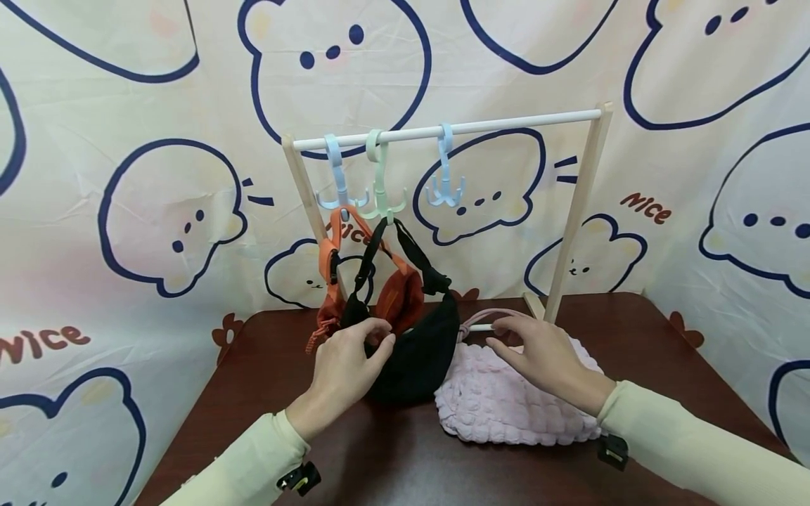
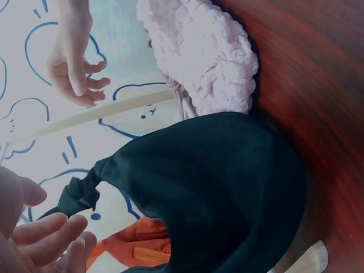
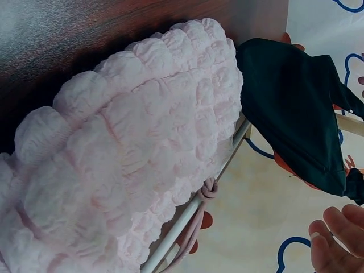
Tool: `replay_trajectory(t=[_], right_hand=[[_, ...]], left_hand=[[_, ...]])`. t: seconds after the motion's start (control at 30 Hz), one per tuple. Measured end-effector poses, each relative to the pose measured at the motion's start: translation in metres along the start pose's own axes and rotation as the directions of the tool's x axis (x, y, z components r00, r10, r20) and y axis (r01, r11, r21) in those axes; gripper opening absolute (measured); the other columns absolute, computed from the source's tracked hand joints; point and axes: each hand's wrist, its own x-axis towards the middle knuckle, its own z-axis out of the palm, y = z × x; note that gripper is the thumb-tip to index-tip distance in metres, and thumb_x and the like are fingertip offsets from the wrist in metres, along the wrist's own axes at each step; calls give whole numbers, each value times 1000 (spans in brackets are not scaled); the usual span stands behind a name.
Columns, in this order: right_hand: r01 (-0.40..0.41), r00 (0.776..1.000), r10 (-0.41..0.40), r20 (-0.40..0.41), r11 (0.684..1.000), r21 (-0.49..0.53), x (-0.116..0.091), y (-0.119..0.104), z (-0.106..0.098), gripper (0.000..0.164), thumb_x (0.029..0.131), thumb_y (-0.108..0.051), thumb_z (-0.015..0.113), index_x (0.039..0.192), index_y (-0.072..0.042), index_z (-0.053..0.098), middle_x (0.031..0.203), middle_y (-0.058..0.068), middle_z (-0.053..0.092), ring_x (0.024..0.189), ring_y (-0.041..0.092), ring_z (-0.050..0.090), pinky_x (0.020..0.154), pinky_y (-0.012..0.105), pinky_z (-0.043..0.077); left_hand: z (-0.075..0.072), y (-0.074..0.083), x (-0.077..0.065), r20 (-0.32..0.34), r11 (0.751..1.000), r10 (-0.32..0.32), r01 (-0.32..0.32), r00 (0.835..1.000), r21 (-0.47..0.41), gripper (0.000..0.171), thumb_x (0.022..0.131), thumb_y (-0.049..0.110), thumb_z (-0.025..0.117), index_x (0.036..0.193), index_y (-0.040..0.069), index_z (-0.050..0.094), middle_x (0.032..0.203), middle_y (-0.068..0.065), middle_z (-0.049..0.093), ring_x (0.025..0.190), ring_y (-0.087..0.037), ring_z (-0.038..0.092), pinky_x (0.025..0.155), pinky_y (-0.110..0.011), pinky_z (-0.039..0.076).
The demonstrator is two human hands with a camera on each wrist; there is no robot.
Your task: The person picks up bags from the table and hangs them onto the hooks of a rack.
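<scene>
My left hand (image 1: 348, 362) hovers beside a black bag (image 1: 414, 358), fingers loosely bent and holding nothing; the left wrist view shows it apart from the fabric. The black bag hangs by its knotted strap from a green hook (image 1: 381, 190). Over a pink puffy bag (image 1: 515, 400) on the table is my right hand (image 1: 544, 351), fingers relaxed. In the left wrist view the right hand (image 2: 74, 62) looks free of the pink bag. The pink bag's cord strap (image 1: 500, 313) loops up behind the right fingers. An orange bag (image 1: 400, 299) hangs behind the black one.
A rack with a white rod (image 1: 506, 125) and wooden posts (image 1: 579, 211) stands at the back of the brown table (image 1: 266, 372). One blue hook (image 1: 339, 179) carries the orange strap; another blue hook (image 1: 446, 172) hangs bare. A cartoon-print cloth (image 1: 171, 211) encloses the space.
</scene>
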Motion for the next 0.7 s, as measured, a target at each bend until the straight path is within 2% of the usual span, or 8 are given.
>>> replay_trajectory(t=[0.3,0.57,0.7], right_hand=[[1,1000,0,17,1000,-30,-9,4,1,23,91,-31,75,106,-14,76,97,-1,76,81,13,71,61,30,53],[-2,999,5,45,997,-75,-16,10,-1,22,91,-33,73,106,-18,76,98,-3,77,82,14,70,64,35,54],[-19,998,25,61,995,-97,-20,16,-3,21,92,-33,72,106,-19,76,98,-5,77,82,14,70,63,35,53]], left_hand=[[14,1,-8,42,999,19,-20,999,30,11,94,29,71,101,22,75,74,9,67,60,-4,50,48,-24,36],[24,2,-16,60,996,60,-64,996,66,15,92,29,73,104,20,75,90,5,76,63,-6,58,52,-23,40],[29,3,-18,68,995,67,-71,995,63,15,92,27,73,104,19,75,88,3,76,67,-8,62,53,-24,42]])
